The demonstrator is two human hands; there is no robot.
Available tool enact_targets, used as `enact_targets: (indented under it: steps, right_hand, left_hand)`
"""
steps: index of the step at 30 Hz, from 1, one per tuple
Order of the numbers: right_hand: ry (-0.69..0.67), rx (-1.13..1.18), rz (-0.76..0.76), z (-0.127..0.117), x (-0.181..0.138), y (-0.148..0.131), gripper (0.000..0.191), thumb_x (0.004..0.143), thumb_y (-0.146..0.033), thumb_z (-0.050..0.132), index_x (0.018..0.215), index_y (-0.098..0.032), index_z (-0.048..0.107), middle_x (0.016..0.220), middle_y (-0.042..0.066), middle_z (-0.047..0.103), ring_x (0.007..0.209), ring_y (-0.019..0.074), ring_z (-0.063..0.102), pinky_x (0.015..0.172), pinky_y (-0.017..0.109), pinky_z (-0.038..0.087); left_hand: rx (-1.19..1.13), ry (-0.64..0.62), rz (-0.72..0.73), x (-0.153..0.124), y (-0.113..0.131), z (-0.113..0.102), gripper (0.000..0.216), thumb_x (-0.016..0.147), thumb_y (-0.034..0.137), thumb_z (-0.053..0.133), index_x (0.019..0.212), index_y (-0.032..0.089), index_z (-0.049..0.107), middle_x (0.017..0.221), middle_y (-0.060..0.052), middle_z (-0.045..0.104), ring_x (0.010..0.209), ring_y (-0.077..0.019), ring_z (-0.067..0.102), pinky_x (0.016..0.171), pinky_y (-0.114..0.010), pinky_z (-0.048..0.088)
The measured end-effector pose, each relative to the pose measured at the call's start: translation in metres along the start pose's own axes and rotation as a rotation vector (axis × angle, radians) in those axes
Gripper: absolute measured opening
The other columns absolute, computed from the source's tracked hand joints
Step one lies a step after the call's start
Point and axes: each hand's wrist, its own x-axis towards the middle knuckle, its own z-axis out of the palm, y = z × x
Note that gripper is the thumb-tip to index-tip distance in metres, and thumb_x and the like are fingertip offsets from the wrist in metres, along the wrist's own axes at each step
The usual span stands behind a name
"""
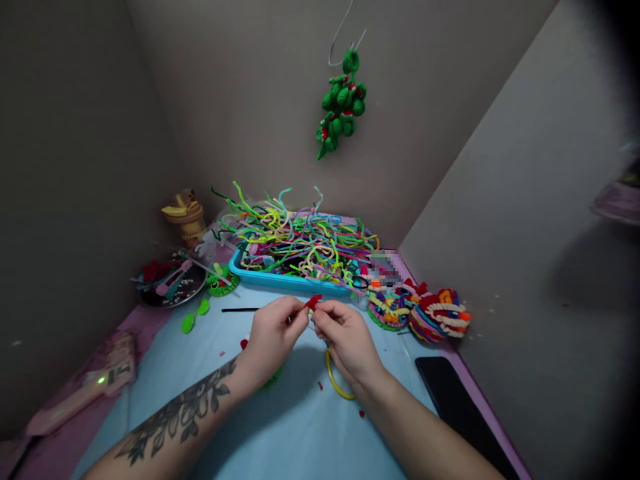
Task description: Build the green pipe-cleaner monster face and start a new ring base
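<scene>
Grey walls [240, 100] close in a corner here, and a green twisted ornament [343, 103] hangs from a wire on the far one. Below it the tabletop [280, 433] is covered in pale blue with a pink edge.

From the head view, a blue tray [280, 281] sits at the back, heaped with a tangle of pipe cleaners [300, 243] in many colours. Just right of it lie several coiled, multicoloured pieces [435, 317] that look finished, and a dark phone [450, 400] rests near the right edge. To the left is a dark plate [173, 287] of bits, with two green leaf shapes [195, 317] and a black pipe cleaner [240, 309] in front of it.

The left hand [273, 340] and right hand [345, 340] meet in the middle, just in front of the tray and above the tabletop. Each has thumb and fingertips pressed together, pinching one short red piece [314, 301] between them; the other fingers are curled in. A yellow loop [334, 383] lies under the right hand, partly hidden, and small red scraps [320, 385] dot the cloth nearby.

To my eye the work on this piece is early: the red bit is tiny and has no clear form, and it is joined to nothing I can make out, while the full tray shows plenty of unused material.
</scene>
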Motion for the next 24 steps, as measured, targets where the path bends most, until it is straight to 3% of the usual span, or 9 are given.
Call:
enact_targets:
  steps: [3, 6, 9, 13, 16, 18, 20, 24]
  right_hand:
    - [0.006, -0.052, -0.031, 0.001, -0.001, 0.006, 0.013, 0.068, -0.029, 0.071, 0.07, -0.017, 0.066, 0.055, -0.003, 0.054, 0.052, 0.0094, 0.045, 0.051, 0.023, 0.035]
    - [0.027, -0.092, -0.068, 0.0, 0.0, 0.011, 0.016, 0.071, -0.028, 0.069, 0.061, -0.017, 0.061, 0.052, -0.004, 0.05, 0.051, 0.0093, 0.042, 0.051, 0.023, 0.033]
    - [0.027, -0.083, -0.067, -0.001, 0.002, 0.01, 0.021, 0.071, -0.028, 0.069, 0.057, -0.017, 0.057, 0.051, -0.005, 0.047, 0.051, 0.0089, 0.039, 0.05, 0.023, 0.03]
    - [-0.022, 0.007, -0.047, -0.006, 0.008, 0.002, 0.021, 0.069, -0.028, 0.071, 0.059, -0.017, 0.056, 0.052, -0.005, 0.047, 0.05, 0.008, 0.038, 0.05, 0.022, 0.029]
    - [-0.193, 0.051, 0.064, -0.011, 0.011, -0.005, 0.023, 0.066, -0.031, 0.074, 0.06, -0.016, 0.058, 0.05, -0.005, 0.048, 0.047, 0.0071, 0.038, 0.048, 0.022, 0.027]
    - [-0.315, 0.085, 0.171, -0.014, 0.013, -0.008, 0.026, 0.063, -0.033, 0.077, 0.06, -0.015, 0.057, 0.049, -0.005, 0.049, 0.045, 0.0064, 0.038, 0.046, 0.021, 0.026]
    - [-0.407, 0.126, 0.276, -0.016, 0.013, -0.008, 0.03, 0.059, -0.034, 0.079, 0.061, -0.014, 0.057, 0.049, -0.004, 0.05, 0.043, 0.0056, 0.038, 0.045, 0.021, 0.025]
    - [-0.571, 0.151, 0.438, -0.02, 0.013, -0.004, 0.031, 0.055, -0.034, 0.082, 0.066, -0.012, 0.062, 0.049, -0.004, 0.052, 0.04, 0.0043, 0.037, 0.042, 0.02, 0.024]
  left_hand:
    - [0.384, 0.091, 0.381, -0.005, -0.011, 0.002, 0.023, 0.085, 0.016, 0.05, 0.063, 0.018, 0.055, 0.058, 0.0, 0.055, 0.057, -0.013, 0.051, 0.057, -0.025, 0.036]
    - [0.555, 0.116, 0.541, -0.007, -0.015, 0.004, 0.024, 0.085, 0.013, 0.051, 0.061, 0.018, 0.054, 0.055, 0.0, 0.054, 0.054, -0.0135, 0.051, 0.054, -0.026, 0.035]
    - [0.494, 0.094, 0.478, -0.007, -0.009, 0.004, 0.023, 0.085, 0.016, 0.052, 0.062, 0.018, 0.056, 0.054, 0.0, 0.055, 0.053, -0.0126, 0.051, 0.054, -0.025, 0.036]
    - [0.075, -0.119, 0.102, 0.001, 0.006, -0.004, 0.013, 0.085, 0.023, 0.053, 0.079, 0.017, 0.063, 0.069, -0.001, 0.065, 0.061, -0.0113, 0.057, 0.059, -0.021, 0.042]
    - [-0.208, -0.195, -0.122, 0.013, 0.01, -0.016, 0.02, 0.085, 0.03, 0.054, 0.094, 0.015, 0.065, 0.078, -0.004, 0.067, 0.066, -0.0126, 0.058, 0.058, -0.022, 0.044]
    - [-0.316, -0.291, -0.114, 0.019, 0.007, -0.023, 0.028, 0.086, 0.031, 0.053, 0.108, 0.017, 0.064, 0.092, -0.007, 0.066, 0.074, -0.014, 0.06, 0.062, -0.023, 0.047]
    - [-0.376, -0.396, 0.008, 0.024, 0.003, -0.028, 0.027, 0.085, 0.029, 0.055, 0.108, 0.019, 0.067, 0.102, -0.009, 0.064, 0.088, -0.0169, 0.06, 0.074, -0.027, 0.048]
    - [-0.393, -0.512, 0.212, 0.025, -0.004, -0.033, 0.022, 0.083, 0.024, 0.061, 0.103, 0.021, 0.07, 0.098, -0.009, 0.066, 0.091, -0.0171, 0.062, 0.081, -0.029, 0.048]
